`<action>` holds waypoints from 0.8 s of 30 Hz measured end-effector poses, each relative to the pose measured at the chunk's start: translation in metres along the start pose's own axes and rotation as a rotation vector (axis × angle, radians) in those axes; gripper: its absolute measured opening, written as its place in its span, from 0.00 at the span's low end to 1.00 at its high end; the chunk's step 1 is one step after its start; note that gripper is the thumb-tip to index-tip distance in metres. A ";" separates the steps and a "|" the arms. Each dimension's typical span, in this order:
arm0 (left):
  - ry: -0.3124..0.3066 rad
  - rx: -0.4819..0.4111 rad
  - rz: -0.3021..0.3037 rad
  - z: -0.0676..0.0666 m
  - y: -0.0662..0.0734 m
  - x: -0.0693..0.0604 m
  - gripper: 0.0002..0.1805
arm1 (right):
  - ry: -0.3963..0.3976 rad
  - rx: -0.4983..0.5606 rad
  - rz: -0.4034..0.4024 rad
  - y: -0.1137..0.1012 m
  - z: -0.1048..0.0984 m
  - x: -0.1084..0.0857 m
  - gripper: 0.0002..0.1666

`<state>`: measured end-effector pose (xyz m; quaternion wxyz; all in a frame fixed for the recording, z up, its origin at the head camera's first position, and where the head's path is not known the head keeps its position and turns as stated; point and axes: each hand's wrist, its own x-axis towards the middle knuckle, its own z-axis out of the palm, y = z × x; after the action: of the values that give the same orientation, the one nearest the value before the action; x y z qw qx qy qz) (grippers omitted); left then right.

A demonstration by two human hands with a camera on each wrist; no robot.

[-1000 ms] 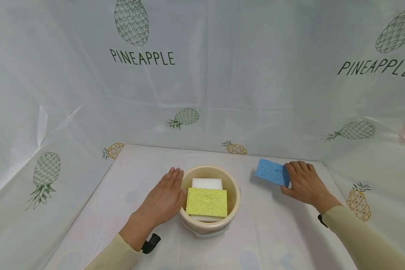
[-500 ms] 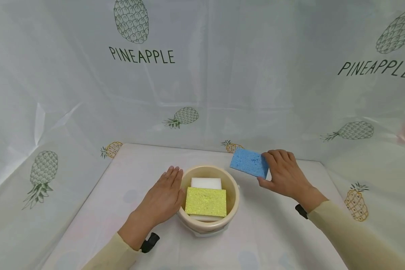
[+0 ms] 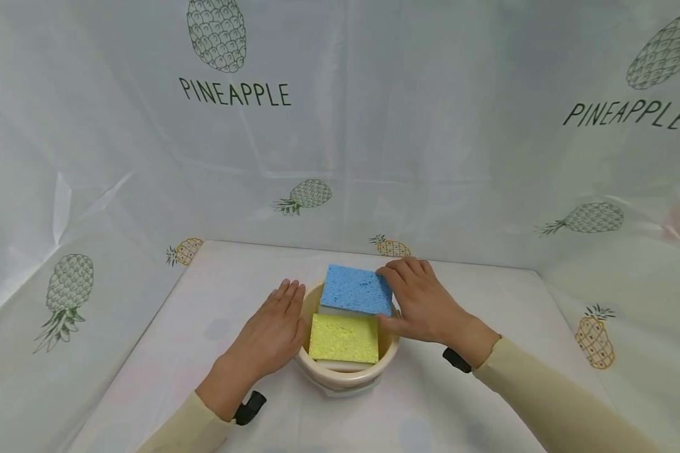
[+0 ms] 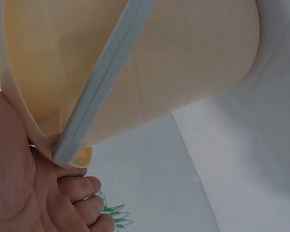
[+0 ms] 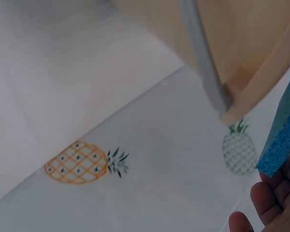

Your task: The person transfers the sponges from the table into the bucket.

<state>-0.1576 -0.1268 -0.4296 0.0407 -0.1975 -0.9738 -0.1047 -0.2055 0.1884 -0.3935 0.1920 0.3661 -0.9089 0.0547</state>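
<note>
A cream bucket [image 3: 347, 380] stands on the table, with a yellow sponge [image 3: 343, 338] and a white block, mostly covered, inside its mouth. My right hand [image 3: 422, 306] pinches a blue sponge [image 3: 356, 288] by its right end, thumb at the near edge and fingers at the far one. In the head view that sponge lies over the back part of the bucket's opening. The right wrist view shows the blue sponge [image 5: 284, 140] between the fingers, beside the bucket's rim. My left hand [image 3: 272, 330] rests against the bucket's left rim, its fingers straight in the head view.
A grey handle [image 4: 104, 79] hangs down the bucket's side. The white-covered table [image 3: 192, 327] ends at a back edge, behind which a pineapple-printed sheet [image 3: 419, 163] rises. The sheet also closes off the left and right sides.
My right hand has carried the blue sponge leftward, from the table's right side to over the bucket. My left hand has stayed at the rim.
</note>
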 end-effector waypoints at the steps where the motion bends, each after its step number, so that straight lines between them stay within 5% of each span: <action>1: 0.003 -0.002 0.003 0.000 0.000 0.000 0.34 | -0.013 0.006 -0.006 -0.003 0.001 0.001 0.40; 12: 0.009 -0.023 0.002 0.000 0.000 0.000 0.34 | -0.199 0.027 -0.074 -0.022 0.017 0.005 0.36; 24: 0.002 -0.036 0.003 -0.001 0.000 0.000 0.35 | -0.232 0.016 -0.021 -0.021 0.013 0.005 0.42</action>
<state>-0.1574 -0.1270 -0.4288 0.0382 -0.1993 -0.9715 -0.1222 -0.1984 0.1668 -0.4042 0.0834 0.3808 -0.9207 0.0172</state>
